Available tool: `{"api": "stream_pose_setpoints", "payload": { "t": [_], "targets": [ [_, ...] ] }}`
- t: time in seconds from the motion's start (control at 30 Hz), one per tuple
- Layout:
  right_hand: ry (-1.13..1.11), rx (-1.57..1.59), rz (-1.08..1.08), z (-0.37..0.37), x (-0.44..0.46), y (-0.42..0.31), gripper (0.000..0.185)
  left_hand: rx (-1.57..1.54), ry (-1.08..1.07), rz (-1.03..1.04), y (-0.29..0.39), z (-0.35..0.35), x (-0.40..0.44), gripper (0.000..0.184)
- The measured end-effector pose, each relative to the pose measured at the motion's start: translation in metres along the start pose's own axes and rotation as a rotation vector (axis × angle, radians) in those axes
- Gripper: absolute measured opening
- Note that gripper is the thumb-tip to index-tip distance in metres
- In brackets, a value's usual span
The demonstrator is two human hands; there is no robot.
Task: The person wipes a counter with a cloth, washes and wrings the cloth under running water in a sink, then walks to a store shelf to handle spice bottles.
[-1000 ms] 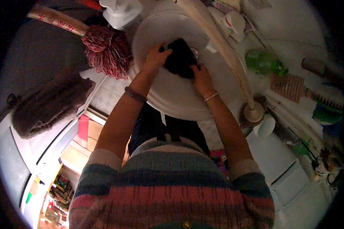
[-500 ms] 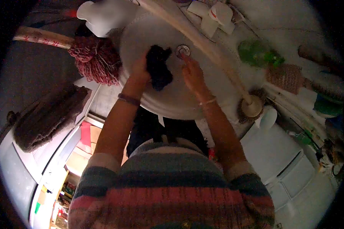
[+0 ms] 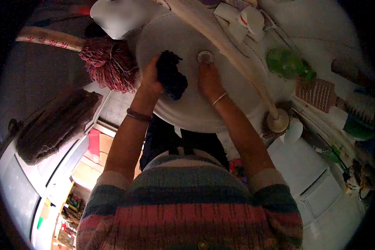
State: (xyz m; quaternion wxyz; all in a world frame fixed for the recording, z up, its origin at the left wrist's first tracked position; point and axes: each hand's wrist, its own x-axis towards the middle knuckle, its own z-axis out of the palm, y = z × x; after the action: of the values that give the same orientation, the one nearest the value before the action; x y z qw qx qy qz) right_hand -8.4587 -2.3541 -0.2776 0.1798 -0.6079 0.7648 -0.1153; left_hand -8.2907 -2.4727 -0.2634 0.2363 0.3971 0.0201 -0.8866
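A bundled dark cloth (image 3: pixel 171 76), navy or black, is gripped in my left hand (image 3: pixel 152 77) over the left half of a round white basin (image 3: pixel 237 98). It hangs crumpled, and my fingers wrap its left side. My right hand (image 3: pixel 210 79) is down in the basin, its fingers drawn together at the round metal drain (image 3: pixel 205 56). The fingertips cover the drain's near edge. Whether something is pinched there is hidden.
A long wooden handle (image 3: pixel 221 48) slants across the basin to a brush head (image 3: pixel 277 121). A pink string mop (image 3: pixel 108 64) hangs at the left, above a folded brown towel (image 3: pixel 56 125). A green bottle (image 3: pixel 285 63) and a comb (image 3: pixel 314 95) lie at the right.
My right hand has turned and drawn its fingers together at the drain, where one finger pointed before. My left hand still holds the cloth, slightly shifted. The whole view has moved a little.
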Motion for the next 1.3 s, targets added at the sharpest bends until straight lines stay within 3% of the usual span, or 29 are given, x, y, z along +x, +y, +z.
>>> {"api": "stream_pose_setpoints", "payload": {
  "t": [0.1, 0.17, 0.2, 0.27, 0.43, 0.5, 0.57, 0.6, 0.67, 0.8, 0.87, 0.9, 1.07, 1.2, 1.27, 1.3],
  "targets": [
    [-0.147, -0.106, -0.021, -0.007, 0.008, 0.001, 0.052, -0.031, -0.010, -0.001, -0.005, -0.001, 0.001, 0.029],
    [-0.195, 0.390, 0.226, -0.025, 0.007, -0.011, 0.049, -0.095, 0.024, 0.018, -0.009, 0.012, -0.001, 0.028],
    [-0.166, 0.946, 0.510, -0.062, 0.001, -0.036, 0.046, -0.130, 0.041, 0.023, -0.014, 0.021, -0.002, 0.027],
    [-0.075, 1.501, 0.753, -0.082, -0.005, -0.045, 0.044, 0.067, 0.012, 0.202, -0.027, 0.053, -0.020, 0.026],
    [0.151, 1.508, 0.498, -0.036, -0.010, 0.027, 0.048, 0.367, 0.064, 0.314, -0.030, 0.061, -0.002, 0.039],
    [0.291, 0.627, 0.322, 0.011, -0.004, 0.074, 0.049, 0.563, 0.193, 0.251, -0.026, 0.063, -0.007, 0.047],
    [0.375, 0.104, 0.193, 0.020, 0.001, 0.069, 0.044, 0.790, 0.334, 0.151, -0.025, 0.070, -0.015, 0.053],
    [0.410, 0.019, 0.162, 0.030, -0.001, 0.052, 0.040, 0.913, 0.407, 0.091, -0.026, 0.073, -0.017, 0.056],
    [0.347, 0.156, 0.177, 0.018, 0.001, 0.040, 0.034, 0.852, 0.382, 0.100, -0.035, 0.068, -0.014, 0.058],
    [-0.088, 0.969, 0.368, -0.051, 0.003, 0.013, 0.029, 0.525, 0.095, 0.084, -0.041, 0.078, -0.011, 0.052],
    [-0.029, 1.023, 0.183, -0.059, -0.010, -0.020, 0.027, 0.321, -0.062, 0.020, -0.048, 0.075, 0.000, 0.047],
    [0.145, 0.884, -0.060, -0.054, -0.013, -0.033, 0.025, 0.227, -0.121, -0.018, -0.049, 0.071, 0.004, 0.045],
    [0.417, 0.754, 0.204, -0.050, 0.000, -0.075, 0.021, 0.028, -0.233, -0.060, -0.069, 0.032, 0.032, 0.036],
    [0.121, 1.143, 0.424, 0.002, 0.044, 0.012, 0.023, 0.004, -0.037, -0.001, -0.084, 0.024, 0.043, 0.033],
    [0.281, 1.134, 0.544, 0.003, 0.054, -0.004, 0.024, 0.028, -0.036, 0.024, -0.080, 0.022, 0.042, 0.034],
    [0.208, 1.098, 0.468, 0.003, 0.048, -0.012, 0.027, 0.031, -0.036, 0.041, -0.078, 0.020, 0.040, 0.034]
  ]
}}
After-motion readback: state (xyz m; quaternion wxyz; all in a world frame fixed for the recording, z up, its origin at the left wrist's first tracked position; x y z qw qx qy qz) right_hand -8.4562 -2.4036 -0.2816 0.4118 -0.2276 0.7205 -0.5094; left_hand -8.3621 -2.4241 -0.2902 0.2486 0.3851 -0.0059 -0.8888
